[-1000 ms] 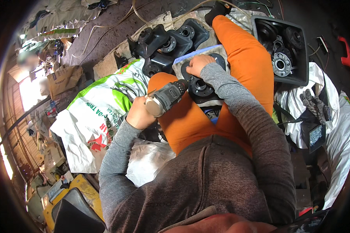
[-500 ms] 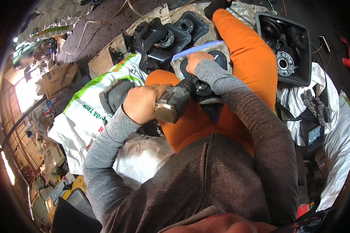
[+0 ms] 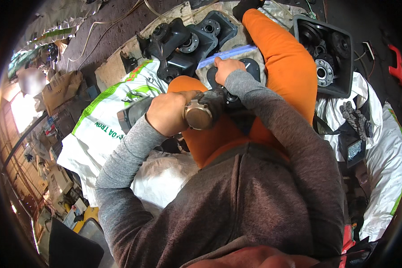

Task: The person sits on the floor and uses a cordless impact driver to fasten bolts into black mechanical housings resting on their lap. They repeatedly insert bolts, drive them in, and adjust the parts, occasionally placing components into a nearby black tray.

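My left hand [image 3: 167,114] is closed round the grip of a dark cordless power driver [image 3: 202,112], its rounded metal-coloured rear end turned up toward me. A battery block [image 3: 131,114] sticks out to the left of the hand. The driver's nose points to the right, at a black flanged part [image 3: 251,68] between my orange-clad thighs; where the tip meets it is hidden. My right hand [image 3: 228,70] is closed at the left side of that part, its fingertips out of sight. Behind it lies a pale cloth with a bluish-purple edge strip [image 3: 228,53].
Several black flanged housings [image 3: 190,42] lie on sacking beyond my knees. A black tub [image 3: 348,58] of similar parts and a round metal flange stands at right. Nearer are grey gloves [image 3: 356,119] and a small box of metal bits [image 3: 355,151]. A white printed sack [image 3: 116,105] spreads at left.
My left hand and the driver have shifted slightly right and away from me, and the driver now covers more of the round hub. My right hand has stayed nearly still.
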`<state>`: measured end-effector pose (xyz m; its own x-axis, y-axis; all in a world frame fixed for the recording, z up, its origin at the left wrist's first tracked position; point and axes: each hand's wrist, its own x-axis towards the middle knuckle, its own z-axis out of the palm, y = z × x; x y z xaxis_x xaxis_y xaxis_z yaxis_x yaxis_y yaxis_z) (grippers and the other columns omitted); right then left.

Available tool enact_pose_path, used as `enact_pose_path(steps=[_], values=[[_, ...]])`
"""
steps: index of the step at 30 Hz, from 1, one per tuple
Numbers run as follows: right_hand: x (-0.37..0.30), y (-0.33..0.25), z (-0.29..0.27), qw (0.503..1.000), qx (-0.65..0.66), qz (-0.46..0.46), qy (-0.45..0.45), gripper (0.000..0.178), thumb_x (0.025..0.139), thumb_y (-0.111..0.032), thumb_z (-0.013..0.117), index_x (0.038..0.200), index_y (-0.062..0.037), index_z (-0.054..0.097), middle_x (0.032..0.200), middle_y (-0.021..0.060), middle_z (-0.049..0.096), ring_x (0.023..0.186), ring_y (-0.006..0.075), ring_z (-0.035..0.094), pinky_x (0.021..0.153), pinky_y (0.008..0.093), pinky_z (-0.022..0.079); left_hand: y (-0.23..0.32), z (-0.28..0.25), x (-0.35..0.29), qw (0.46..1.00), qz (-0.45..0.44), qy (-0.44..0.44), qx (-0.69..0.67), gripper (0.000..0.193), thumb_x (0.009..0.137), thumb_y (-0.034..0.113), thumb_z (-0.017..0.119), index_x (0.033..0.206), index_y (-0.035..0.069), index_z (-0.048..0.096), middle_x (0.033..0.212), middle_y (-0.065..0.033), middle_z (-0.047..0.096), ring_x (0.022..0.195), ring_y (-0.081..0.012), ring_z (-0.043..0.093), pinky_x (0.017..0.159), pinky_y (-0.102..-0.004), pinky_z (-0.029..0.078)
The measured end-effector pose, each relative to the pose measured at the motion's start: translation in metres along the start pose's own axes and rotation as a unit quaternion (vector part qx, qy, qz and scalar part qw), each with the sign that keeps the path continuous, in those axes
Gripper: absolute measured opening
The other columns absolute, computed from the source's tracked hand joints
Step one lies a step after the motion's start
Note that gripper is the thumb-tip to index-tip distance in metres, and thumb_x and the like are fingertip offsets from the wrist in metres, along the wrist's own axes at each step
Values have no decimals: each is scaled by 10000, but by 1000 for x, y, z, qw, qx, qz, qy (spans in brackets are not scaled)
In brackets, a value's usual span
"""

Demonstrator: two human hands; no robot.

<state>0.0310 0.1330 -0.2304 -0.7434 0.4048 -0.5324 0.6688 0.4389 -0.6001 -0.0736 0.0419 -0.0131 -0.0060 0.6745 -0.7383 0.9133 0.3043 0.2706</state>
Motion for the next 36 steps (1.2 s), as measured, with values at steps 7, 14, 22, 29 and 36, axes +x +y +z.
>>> enact_pose_path(steps=[7, 14, 22, 29, 36], values=[[-5, 3, -3, 998, 18, -36, 47, 305, 855, -216, 527, 1116, -83, 612, 981, 160, 692, 935, 348, 663, 827, 457, 513, -11, 13, -7, 997, 2, 50, -62, 694, 737, 205, 721, 1369, 140, 442, 858, -215, 676, 785, -401, 658, 683, -472, 528], [-44, 37, 10, 954, 177, 24, 241, 300, 829, -461, 639, 873, -174, 713, 834, 105, 672, 771, 291, 648, 697, 426, 504, -4, 26, -21, 991, 17, 90, -99, 824, 741, 134, 718, 1449, 127, 295, 951, -205, 676, 832, -402, 661, 724, -457, 537], [-19, 25, 2, 994, 44, -20, 96, 448, 782, -575, 632, 814, -136, 716, 892, 95, 698, 882, 275, 666, 778, 418, 514, 5, 26, -18, 996, -35, 38, -76, 754, 709, 76, 727, 1390, 90, 402, 1142, -175, 634, 966, -338, 648, 833, -370, 516], [-17, 25, 0, 995, 48, -4, 82, 363, 818, -463, 621, 959, -140, 710, 912, 100, 711, 887, 289, 679, 798, 432, 529, 5, 34, -21, 991, -36, 86, -97, 662, 724, 74, 695, 1348, 58, 474, 1117, -179, 651, 902, -339, 667, 800, -351, 524], [-15, 26, 8, 991, 56, -19, 121, 334, 812, -454, 636, 859, -130, 701, 837, 85, 709, 809, 281, 682, 747, 420, 534, 5, 37, -21, 991, -12, 102, -87, 513, 725, 114, 707, 1214, 48, 565, 945, -192, 674, 841, -350, 667, 729, -382, 531]])
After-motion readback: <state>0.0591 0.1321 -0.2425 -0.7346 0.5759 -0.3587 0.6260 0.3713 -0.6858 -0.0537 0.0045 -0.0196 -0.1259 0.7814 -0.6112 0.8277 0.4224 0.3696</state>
